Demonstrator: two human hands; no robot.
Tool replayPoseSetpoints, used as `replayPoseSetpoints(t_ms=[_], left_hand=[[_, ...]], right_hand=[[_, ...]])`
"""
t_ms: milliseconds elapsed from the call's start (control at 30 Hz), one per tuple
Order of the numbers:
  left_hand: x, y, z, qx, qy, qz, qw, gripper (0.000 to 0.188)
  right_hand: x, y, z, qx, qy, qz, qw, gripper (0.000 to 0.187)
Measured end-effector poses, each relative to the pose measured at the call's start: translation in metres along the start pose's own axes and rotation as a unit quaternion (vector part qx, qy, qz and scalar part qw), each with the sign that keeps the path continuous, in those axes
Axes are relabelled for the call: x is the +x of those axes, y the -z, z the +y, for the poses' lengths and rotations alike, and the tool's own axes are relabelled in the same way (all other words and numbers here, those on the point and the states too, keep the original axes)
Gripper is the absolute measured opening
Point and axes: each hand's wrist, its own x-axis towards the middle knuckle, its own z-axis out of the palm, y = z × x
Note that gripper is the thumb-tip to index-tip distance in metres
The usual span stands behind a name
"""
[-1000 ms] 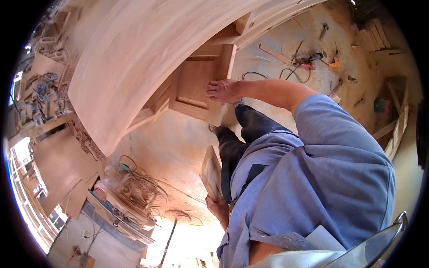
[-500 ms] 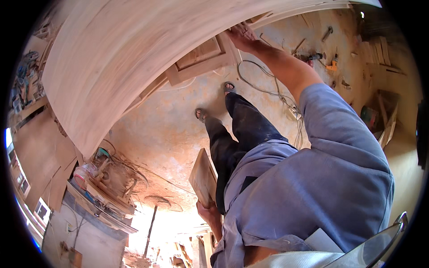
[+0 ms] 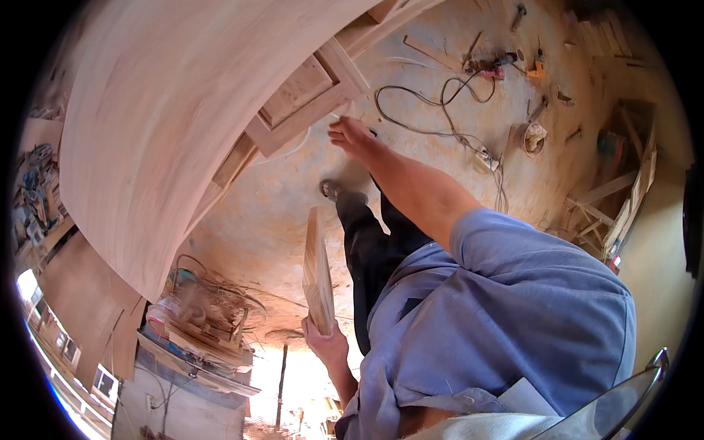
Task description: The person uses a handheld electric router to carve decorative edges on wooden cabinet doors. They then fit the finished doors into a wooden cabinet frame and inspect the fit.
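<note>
My left hand (image 3: 328, 343) is closed round the lower end of a pale wooden board (image 3: 317, 268), held upright beside my left leg. My right hand (image 3: 353, 138) is in front of me, near the corner of a panelled wooden door or drawer front (image 3: 304, 95) that juts out from under a large wooden top. Its fingers are loosely bent, and I see nothing in them. The wide, smooth wooden top (image 3: 169, 110) fills the upper left, its curved look partly from the lens.
A looped dark cable (image 3: 411, 89) and a power strip (image 3: 485, 158) lie on the dusty floor. Power drills (image 3: 539, 67), a bucket (image 3: 532, 136) and a wooden frame (image 3: 631, 198) are to the right. Timber pieces (image 3: 198, 359) are stacked at lower left.
My right hand has come off the underside edge of the wooden top and moved back toward me and left. The board in my left hand has turned more edge-on and risen slightly.
</note>
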Motion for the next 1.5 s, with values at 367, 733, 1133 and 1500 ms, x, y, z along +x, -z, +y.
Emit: replayPoseSetpoints(t_ms=[367, 733, 1133, 1500], left_hand=[[0.004, -0.014, -0.002, 0.015, -0.013, -0.01, 1.0, 0.043], [0.019, -0.028, -0.034, -0.029, -0.022, -0.129, 0.991, 0.041], [0.037, -0.018, 0.092, 0.249, -0.1, -0.111, 0.957, 0.04], [0.054, -0.022, 0.126, 0.273, -0.168, -0.156, 0.934, 0.049]], right_hand=[[-0.079, -0.096, -0.033, 0.051, 0.181, 0.039, 0.981, 0.023], [-0.112, -0.132, 0.03, 0.038, 0.248, 0.13, 0.959, 0.042], [-0.179, -0.073, -0.01, -0.046, 0.335, 0.125, 0.933, 0.028], [-0.177, -0.055, -0.014, -0.034, 0.289, 0.124, 0.949, 0.032]])
